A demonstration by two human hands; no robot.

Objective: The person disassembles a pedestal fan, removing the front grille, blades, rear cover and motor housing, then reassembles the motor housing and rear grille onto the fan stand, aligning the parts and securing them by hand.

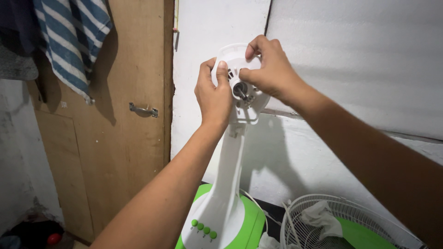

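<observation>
White plastic makes up the motor housing (237, 78) of a stand fan, which sits at the top of its white stand (226, 184) in front of a white wall (350, 60), with the metal shaft (241, 91) poking out of the middle toward the camera. The left hand (213, 94) is closed around the housing's left rim, thumb pressed flat on the face, bracing it. The right hand (272, 69) comes from the upper right with fingers curled narrow, fingertips pinching at something small just beside the shaft; what that piece is cannot be made out. To do this well, I judge the left hand should keep the head from swivelling while the right works with small turns or pulls in line with the shaft, not sideways, since the thin plastic around it could crack. Below, the stand widens into a green and white base (249, 221) with a row of green buttons (203, 228). A white wire fan guard (332, 221) lies near the base at the lower right, a crumpled cloth (320, 214) on it. A brown wooden door (120, 138) with a metal handle (144, 110) stands left, a striped towel (74, 41) hanging over it.
</observation>
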